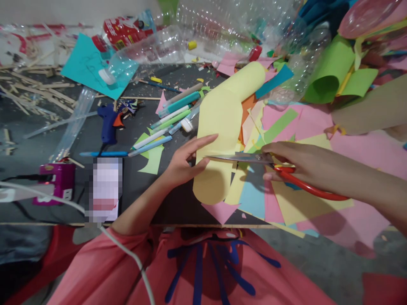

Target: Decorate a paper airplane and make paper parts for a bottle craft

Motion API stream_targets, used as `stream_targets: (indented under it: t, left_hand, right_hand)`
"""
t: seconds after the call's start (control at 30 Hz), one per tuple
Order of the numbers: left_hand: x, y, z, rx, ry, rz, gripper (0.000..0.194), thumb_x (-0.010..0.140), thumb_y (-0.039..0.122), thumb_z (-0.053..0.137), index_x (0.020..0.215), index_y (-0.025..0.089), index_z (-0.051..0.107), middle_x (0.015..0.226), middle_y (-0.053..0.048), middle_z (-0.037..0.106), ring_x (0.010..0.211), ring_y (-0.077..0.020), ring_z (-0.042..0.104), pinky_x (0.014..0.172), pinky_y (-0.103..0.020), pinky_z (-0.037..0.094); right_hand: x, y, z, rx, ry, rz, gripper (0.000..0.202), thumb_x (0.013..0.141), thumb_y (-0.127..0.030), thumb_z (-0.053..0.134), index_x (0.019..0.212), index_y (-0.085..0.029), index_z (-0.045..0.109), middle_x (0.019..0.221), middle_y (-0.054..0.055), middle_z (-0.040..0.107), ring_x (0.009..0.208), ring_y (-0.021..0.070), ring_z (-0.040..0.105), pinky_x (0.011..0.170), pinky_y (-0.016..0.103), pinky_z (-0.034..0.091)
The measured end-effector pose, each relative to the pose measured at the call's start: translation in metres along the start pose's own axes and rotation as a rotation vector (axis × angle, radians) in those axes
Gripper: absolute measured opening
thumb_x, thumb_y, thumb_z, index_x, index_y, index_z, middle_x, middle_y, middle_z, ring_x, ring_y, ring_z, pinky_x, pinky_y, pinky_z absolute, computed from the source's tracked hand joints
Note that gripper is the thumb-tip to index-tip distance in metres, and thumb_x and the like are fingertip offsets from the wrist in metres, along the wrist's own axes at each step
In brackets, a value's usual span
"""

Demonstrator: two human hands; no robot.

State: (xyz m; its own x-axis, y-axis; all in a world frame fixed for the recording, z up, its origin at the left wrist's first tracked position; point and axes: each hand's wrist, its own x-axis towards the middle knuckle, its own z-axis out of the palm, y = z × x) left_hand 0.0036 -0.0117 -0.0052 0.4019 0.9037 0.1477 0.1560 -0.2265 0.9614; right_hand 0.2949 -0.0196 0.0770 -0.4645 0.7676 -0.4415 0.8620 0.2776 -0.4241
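Observation:
A long pale yellow paper strip [219,123] runs across the middle of the table, curling at its far end and rounded at its near end. My left hand [185,163] rests at its left edge, forefinger and thumb stretched apart over the paper; its other fingers are mostly hidden. In my right hand [282,157] are scissors [254,158] with red handles. Their blades lie across the strip from the right, the tips close to my left thumb. Whether the blades are cutting into the paper, I cannot tell.
Coloured paper sheets [305,173] spread to the right. Markers [179,103], a blue glue gun [108,123], a phone [106,186] and a purple power strip [57,182] lie leftward. Plastic bottles [152,46] line the back. A white cable [127,250] crosses the table's front edge.

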Motion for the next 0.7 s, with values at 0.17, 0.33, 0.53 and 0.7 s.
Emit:
stream_targets:
  t: [0.17,0.33,0.53,0.7]
  left_hand:
    - [0.000,0.001,0.000,-0.018,-0.002,0.030,0.044,0.089,0.041,0.066,0.131,0.029,0.065,0.132,-0.007,0.067,0.114,-0.0228,0.066,0.078,-0.026,0.056]
    - [0.000,0.001,-0.001,0.017,-0.009,0.022,0.044,0.089,0.042,0.065,0.131,0.028,0.065,0.132,-0.007,0.067,0.107,-0.0220,0.067,0.073,-0.025,0.055]
    - [0.000,0.001,0.000,0.021,-0.021,-0.009,0.046,0.089,0.049,0.064,0.131,0.029,0.065,0.131,-0.007,0.067,0.099,-0.0209,0.068,0.074,-0.027,0.056]
    - [0.000,0.001,0.000,0.007,-0.021,-0.008,0.046,0.089,0.047,0.064,0.131,0.029,0.064,0.132,-0.006,0.066,0.100,-0.0207,0.068,0.073,-0.026,0.056]
  right_hand:
    - [0.000,-0.005,-0.005,0.005,-0.034,0.035,0.053,0.090,-0.072,0.038,0.101,-0.024,0.059,0.081,0.006,0.066,0.070,0.0250,0.063,0.058,0.030,0.040]
    - [-0.002,-0.014,-0.010,-0.001,-0.046,0.027,0.048,0.095,-0.064,0.037,0.100,-0.021,0.058,0.083,0.009,0.068,0.071,0.0255,0.063,0.059,0.029,0.038]
    - [0.001,-0.002,-0.004,0.016,-0.019,-0.022,0.052,0.093,-0.067,0.038,0.099,-0.021,0.062,0.075,0.009,0.068,0.066,0.0254,0.064,0.057,0.029,0.039]
    - [0.001,-0.001,-0.002,-0.029,0.009,-0.001,0.059,0.090,-0.074,0.037,0.100,-0.021,0.062,0.075,0.008,0.066,0.064,0.0237,0.061,0.055,0.029,0.037]
